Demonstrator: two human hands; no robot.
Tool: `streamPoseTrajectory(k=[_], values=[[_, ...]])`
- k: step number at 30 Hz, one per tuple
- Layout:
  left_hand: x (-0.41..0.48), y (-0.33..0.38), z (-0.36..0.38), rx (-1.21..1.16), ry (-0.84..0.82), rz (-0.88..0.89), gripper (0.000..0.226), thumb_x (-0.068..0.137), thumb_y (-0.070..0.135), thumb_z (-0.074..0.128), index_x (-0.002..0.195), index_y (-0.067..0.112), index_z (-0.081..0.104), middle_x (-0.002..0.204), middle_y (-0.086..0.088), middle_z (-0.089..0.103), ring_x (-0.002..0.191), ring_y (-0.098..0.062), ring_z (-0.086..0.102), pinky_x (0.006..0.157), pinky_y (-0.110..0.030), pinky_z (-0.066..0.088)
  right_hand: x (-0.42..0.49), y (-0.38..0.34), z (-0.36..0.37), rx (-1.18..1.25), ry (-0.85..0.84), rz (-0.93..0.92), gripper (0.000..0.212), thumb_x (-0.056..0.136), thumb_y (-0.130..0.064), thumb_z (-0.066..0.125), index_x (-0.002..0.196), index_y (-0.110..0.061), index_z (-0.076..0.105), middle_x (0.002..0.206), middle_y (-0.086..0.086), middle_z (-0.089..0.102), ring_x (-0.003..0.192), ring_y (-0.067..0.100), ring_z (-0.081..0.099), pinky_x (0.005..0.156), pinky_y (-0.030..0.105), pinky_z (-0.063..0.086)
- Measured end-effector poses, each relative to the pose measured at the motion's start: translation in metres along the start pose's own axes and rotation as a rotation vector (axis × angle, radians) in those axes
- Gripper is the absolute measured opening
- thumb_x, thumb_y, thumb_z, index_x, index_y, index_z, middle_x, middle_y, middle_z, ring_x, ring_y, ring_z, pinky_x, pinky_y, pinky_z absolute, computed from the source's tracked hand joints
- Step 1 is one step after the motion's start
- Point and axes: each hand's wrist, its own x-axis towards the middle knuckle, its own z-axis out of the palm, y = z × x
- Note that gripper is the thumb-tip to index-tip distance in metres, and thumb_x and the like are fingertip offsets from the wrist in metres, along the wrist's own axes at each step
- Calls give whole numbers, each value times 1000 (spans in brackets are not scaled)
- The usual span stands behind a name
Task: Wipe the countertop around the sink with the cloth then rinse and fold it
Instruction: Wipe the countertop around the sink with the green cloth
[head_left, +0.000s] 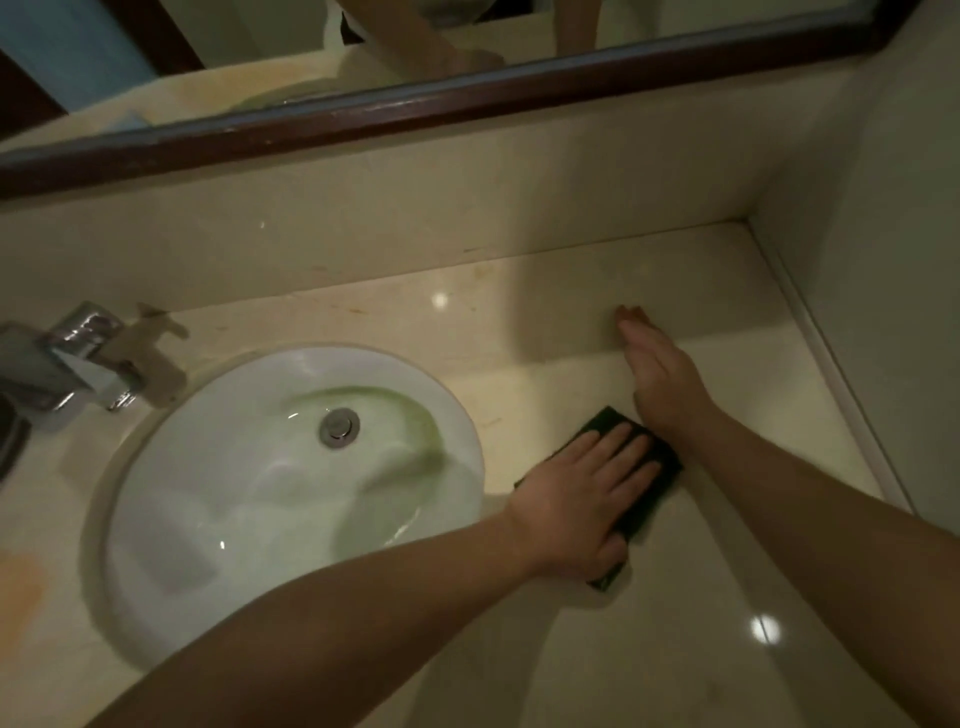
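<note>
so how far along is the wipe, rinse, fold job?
Done: unclear; the countertop right of the sink is glossy, but nothing shows which parts were wiped. In hand: left hand presses the dark cloth flat beside the sink; right hand rests flat farther back. Left: rinsing and folding, since the cloth lies on the countertop and no stream shows at the faucet.

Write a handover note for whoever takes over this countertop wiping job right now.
Left hand: flat, fingers straight, pressing the dark green rectangular cloth onto the glossy beige stone countertop, just right of the white round sink.
Right hand: flat on the bare countertop beyond the cloth, holding nothing.
Done: the cloth is at work right of the sink; how much has been wiped cannot be told.
Left: the rest of the countertop around the sink, including by the chrome faucet, then rinse and fold the cloth.
</note>
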Motion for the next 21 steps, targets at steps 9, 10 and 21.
streamPoseTrajectory(k=[9, 10, 21], values=[[-69, 8, -1, -501, 573, -761, 56, 92, 14, 44, 147, 13, 36, 154, -6, 35, 147, -15, 19, 118, -32, 21, -118, -40, 63, -560, -29, -90, 71, 95, -38, 34, 153, -3, 13, 162, 15, 9, 150, 28, 4, 121, 38, 1], [-77, 21, 7, -447, 521, -732, 61, 90, 14, 45, 149, 11, 32, 157, -4, 28, 149, -16, 12, 119, -33, 17, -116, -38, 70, -586, -56, -95, 73, 94, -39, 35, 152, -1, 13, 161, 17, 9, 150, 28, 4, 122, 39, 2], [-91, 63, 42, -230, 192, -757, 68, 94, 29, 30, 154, 3, 9, 162, -11, 1, 150, -20, -8, 122, -38, 3, -44, -29, 61, -601, 42, -3, 72, 96, -37, 25, 151, 3, 4, 161, 20, 0, 149, 31, -1, 122, 43, 4]])
